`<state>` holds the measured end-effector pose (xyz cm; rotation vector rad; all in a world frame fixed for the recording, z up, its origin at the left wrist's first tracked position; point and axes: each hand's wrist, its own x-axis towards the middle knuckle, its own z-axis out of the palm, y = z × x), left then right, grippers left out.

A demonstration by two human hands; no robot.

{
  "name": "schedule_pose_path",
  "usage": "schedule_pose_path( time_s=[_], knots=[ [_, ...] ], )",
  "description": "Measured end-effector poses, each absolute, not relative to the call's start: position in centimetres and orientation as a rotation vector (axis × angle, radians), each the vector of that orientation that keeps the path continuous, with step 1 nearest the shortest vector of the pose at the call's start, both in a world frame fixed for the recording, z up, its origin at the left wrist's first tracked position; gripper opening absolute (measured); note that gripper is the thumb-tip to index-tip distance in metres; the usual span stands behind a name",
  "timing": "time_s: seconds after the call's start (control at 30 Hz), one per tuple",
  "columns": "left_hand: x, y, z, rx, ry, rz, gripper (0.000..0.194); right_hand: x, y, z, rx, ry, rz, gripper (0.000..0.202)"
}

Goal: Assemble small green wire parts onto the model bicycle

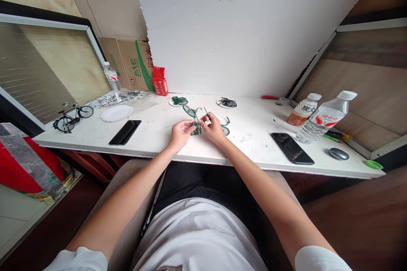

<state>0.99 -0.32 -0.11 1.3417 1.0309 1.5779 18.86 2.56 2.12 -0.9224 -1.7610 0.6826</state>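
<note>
"What is the grip on?"

"From my remote feed, the left hand (182, 134) is pinched on a green bicycle model (195, 124), by the front edge of the bench (248, 152). The right hand (212, 128) clasps a slim dark tool (207, 114)."

"Do you see the tool's lower end?"

"No, fingers cover it, and part of the model too. I can't tell whether the model touches the bench. A green wheel (225, 130) shows beside the right hand, partly hidden; I can't tell if it's attached."

"And further out?"

"Behind sit a dish of green parts (178, 101) and a dish of black parts (227, 102), too small for me to separate the pieces. Leftward: one phone (125, 132), a white plate (117, 113), a black bicycle model (73, 116). Rightward: a second phone (292, 148), a mouse (338, 153), a clear bottle (324, 118). A white board (248, 42) across the back blocks my view beyond."
</note>
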Motion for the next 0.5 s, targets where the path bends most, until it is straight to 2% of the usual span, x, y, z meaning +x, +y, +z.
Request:
schedule_pose_path(
  time_s=[0.27, 0.5],
  knots=[
    [1.07, -0.46, -0.02, 1.346, 1.042, 1.558, 0.040, 18.65, 2.00, 2.60, -0.865, -1.728, 0.800, 0.049],
    [1.03, -0.13, -0.23, 1.322, 1.055, 1.582, 0.041, 18.55, 2.29, 2.40, -0.844, -1.764, 0.756, 0.042]
  ],
)
